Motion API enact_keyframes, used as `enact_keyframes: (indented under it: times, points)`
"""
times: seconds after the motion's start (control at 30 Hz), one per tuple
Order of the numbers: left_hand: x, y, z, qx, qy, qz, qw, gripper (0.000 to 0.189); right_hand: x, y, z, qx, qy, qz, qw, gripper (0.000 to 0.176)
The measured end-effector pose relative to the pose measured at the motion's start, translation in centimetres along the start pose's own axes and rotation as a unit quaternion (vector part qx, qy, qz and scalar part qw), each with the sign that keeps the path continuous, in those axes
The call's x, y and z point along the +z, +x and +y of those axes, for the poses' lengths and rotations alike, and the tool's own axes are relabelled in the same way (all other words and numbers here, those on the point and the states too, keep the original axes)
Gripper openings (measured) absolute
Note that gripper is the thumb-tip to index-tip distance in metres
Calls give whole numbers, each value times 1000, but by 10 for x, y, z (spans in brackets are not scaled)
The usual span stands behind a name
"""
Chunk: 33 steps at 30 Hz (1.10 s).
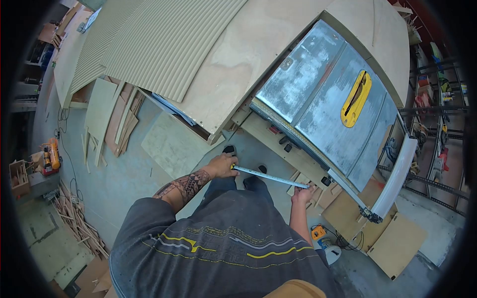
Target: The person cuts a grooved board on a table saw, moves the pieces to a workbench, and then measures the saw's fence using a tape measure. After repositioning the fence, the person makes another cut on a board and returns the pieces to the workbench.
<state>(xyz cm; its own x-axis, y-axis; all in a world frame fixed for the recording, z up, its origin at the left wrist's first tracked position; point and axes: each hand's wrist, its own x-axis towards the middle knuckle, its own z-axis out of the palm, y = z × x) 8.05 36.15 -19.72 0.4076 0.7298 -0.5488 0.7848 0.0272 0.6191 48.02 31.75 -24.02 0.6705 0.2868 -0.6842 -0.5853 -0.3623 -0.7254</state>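
A tape measure (261, 174) stretches between my hands in front of my body, its pale blade pulled out nearly straight. My left hand (221, 165) is closed around the case end, where a bit of yellow shows; the rest of the case is hidden by the fingers. At the other end, my right hand (301, 194) grips the blade between thumb and fingers. The blade slopes down to the right, in front of the table saw (318, 89), whose grey top has a yellow insert (356, 99) around the blade slot.
A large wooden bench (233, 64) surrounds the saw, with a ribbed panel (164, 39) lying on it. Boards (117, 116) lean below. Wood strips (79, 218) lie on the floor at left. A yellow-and-white tool (325, 243) with a cable stands at lower right. Metal shelving (437, 119) stands right.
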Motion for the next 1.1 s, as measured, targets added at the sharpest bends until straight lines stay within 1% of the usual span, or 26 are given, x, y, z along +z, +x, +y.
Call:
enact_keyframes:
  times: [0.03, 0.1, 0.13, 0.17, 0.23, 0.27, 0.3, 0.37, 0.4, 0.47, 0.5, 0.57, 0.6, 0.63, 0.67, 0.7, 0.77, 0.8, 0.83, 0.9, 0.93, 0.97, 1.0, 1.03, 1.07, 1.1]
  points:
    - [-2, 7, -6, 1, -1, -2, 1000, 49, 0, 2, -5, -1, -1, 2, 1000, 42]
    - [-10, 16, -17, 18, -32, -93, 995, 50, 2, 12, -15, -52, 0, -4, 999, 37]
    - [-10, 16, -22, 33, -7, -77, 996, 53, -2, 18, -22, -64, -3, 6, 998, 36]
    - [-8, 13, -26, 25, -11, -82, 996, 53, -12, 21, -27, -57, -9, 8, 998, 36]
    - [-10, 8, -33, -9, 6, -125, 992, 51, -24, 29, -34, -81, -42, -41, 995, 33]
    - [-13, 3, -28, -7, 18, -128, 992, 50, -29, 31, -31, -48, -42, -64, 996, 34]
    - [-16, 0, -22, -14, 25, -132, 991, 50, -29, 34, -22, -38, -38, -64, 997, 34]
    - [-11, -4, -3, -42, 23, -136, 990, 51, -33, 40, 3, 84, -117, -136, 980, 32]
    - [-6, -1, 5, -44, 18, -146, 988, 53, -29, 39, 18, 117, -126, -165, 971, 33]
    - [5, 5, 25, -48, 3, -139, 989, 53, -17, 33, 43, 159, -144, -243, 946, 40]
    - [11, 9, 35, -48, -15, -129, 990, 54, -10, 28, 47, 163, -138, -244, 946, 40]
    - [27, 22, 49, -50, -12, -112, 992, 56, 4, 19, 53, 214, -258, -384, 860, 43]
    - [32, 29, 57, -45, -10, -71, 996, 55, 15, 11, 54, 214, -255, -388, 859, 43]
    - [35, 37, 63, -38, -8, -30, 999, 54, 25, 2, 55, 201, -338, -438, 808, 43]
    - [35, 48, 72, -14, 30, -6, 999, 51, 35, -7, 56, 182, -419, -482, 748, 44]
    - [36, 61, 74, -12, 33, 1, 999, 51, 44, -15, 57, 164, -423, -520, 723, 44]
    - [35, 94, 72, 57, 174, 121, 976, 52, 62, -32, 53, 149, -460, -480, 732, 52]
    - [33, 114, 68, 44, 201, 117, 972, 54, 64, -32, 58, 137, -447, -470, 749, 52]
    - [31, 132, 63, 42, 199, 136, 969, 54, 63, -30, 60, 120, -434, -463, 763, 53]
    - [32, 170, 46, -22, 209, 164, 964, 50, 52, -21, 55, 111, -394, -464, 786, 50]
    - [32, 189, 39, -75, 201, 153, 965, 49, 45, -27, 40, 106, -373, -455, 802, 48]
    - [37, 211, 26, -83, 193, 184, 960, 49, 29, -13, 40, 118, -367, -445, 809, 49]
    - [47, 231, 14, -136, 95, 280, 945, 52, 13, -11, 28, 121, -366, -431, 816, 50]
    - [57, 242, 9, -183, -4, 365, 913, 55, -7, -4, 21, 110, -374, -426, 817, 49]
    - [63, 250, 13, -187, -10, 378, 907, 55, -19, -5, 9, 108, -391, -387, 828, 44]
    - [65, 248, 16, -207, 19, 421, 883, 56, -56, 24, 12, 97, -459, -354, 809, 44]
